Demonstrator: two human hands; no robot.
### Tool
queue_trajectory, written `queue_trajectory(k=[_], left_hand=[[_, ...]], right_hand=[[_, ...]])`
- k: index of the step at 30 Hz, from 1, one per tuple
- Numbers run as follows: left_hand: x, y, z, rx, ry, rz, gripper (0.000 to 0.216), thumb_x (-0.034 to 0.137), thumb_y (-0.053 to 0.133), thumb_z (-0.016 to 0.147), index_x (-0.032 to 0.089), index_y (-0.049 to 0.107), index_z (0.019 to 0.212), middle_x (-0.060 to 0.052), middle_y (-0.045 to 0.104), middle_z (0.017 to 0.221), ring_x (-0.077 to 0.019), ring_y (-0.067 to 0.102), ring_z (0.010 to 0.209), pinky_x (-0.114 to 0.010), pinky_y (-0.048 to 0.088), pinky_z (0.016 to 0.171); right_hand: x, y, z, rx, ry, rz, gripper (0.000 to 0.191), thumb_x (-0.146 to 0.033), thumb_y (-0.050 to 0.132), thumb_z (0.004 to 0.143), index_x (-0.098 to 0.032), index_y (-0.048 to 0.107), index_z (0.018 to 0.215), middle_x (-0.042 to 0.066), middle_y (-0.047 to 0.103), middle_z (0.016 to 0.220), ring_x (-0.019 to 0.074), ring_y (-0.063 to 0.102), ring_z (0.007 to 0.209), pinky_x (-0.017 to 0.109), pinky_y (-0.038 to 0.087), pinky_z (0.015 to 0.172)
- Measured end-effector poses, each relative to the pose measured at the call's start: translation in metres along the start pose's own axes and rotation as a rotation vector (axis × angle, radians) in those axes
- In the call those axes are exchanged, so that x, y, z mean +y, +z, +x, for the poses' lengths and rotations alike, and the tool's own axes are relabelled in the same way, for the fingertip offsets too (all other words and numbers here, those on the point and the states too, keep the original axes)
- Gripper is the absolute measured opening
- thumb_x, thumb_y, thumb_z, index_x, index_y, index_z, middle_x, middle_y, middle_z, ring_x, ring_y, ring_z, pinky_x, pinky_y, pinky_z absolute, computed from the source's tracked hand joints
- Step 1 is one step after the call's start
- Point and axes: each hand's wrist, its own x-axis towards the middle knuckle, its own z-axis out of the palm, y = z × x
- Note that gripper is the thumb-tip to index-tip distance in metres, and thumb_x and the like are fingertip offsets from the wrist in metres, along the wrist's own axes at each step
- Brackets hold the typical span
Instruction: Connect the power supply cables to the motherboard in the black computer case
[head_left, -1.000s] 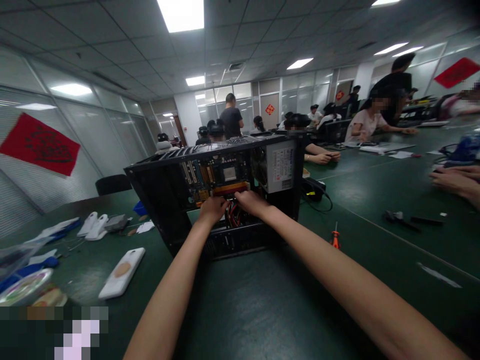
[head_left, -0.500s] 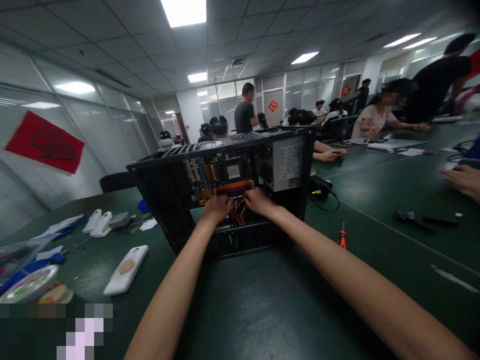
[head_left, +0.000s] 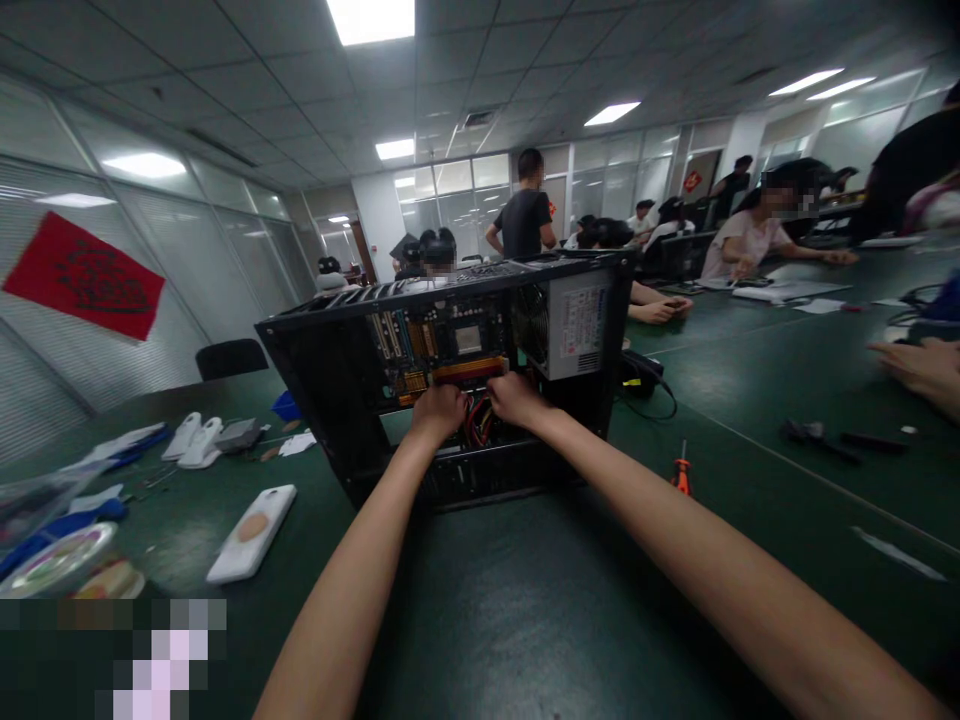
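An open black computer case (head_left: 330,390) stands on the green table (head_left: 525,600) with its side panel off. Inside it I see a motherboard (head_left: 442,345) and a grey power supply (head_left: 574,325). Both my hands reach into the case just below the board's orange-red slots. My left hand (head_left: 439,410) is curled closed near the slots. My right hand (head_left: 514,398) is closed too, beside a bundle of red and black cables (head_left: 478,425). What the fingers hold is hidden.
A white phone (head_left: 251,520) lies left of the case. An orange screwdriver (head_left: 681,470) stands to the right, with dark tools (head_left: 814,435) further right. Another person's hand (head_left: 919,365) rests at the right edge. Several people sit and stand behind.
My hands stay at the same spot in the case, shifting only slightly. The view has drifted a little, and the standing person in black behind has walked to the right.
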Motion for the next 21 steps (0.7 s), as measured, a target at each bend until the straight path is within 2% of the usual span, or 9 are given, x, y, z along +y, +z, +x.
queue_trajectory(k=[21], left_hand=[[-0.0027, -0.0019, 0.0012, -0.014, 0.035, -0.023, 0.039, 0.042, 0.042, 0.096, 0.022, 0.075, 0.100, -0.013, 0.074, 0.100, -0.0303, 0.070, 0.097, -0.037, 0.053, 0.079]], right_hand=[[0.0048, 0.0040, 0.0028, 0.024, -0.005, 0.043, 0.034, -0.019, 0.043, 0.093, -0.012, 0.074, 0.104, 0.017, 0.074, 0.102, 0.0241, 0.069, 0.095, 0.028, 0.046, 0.078]])
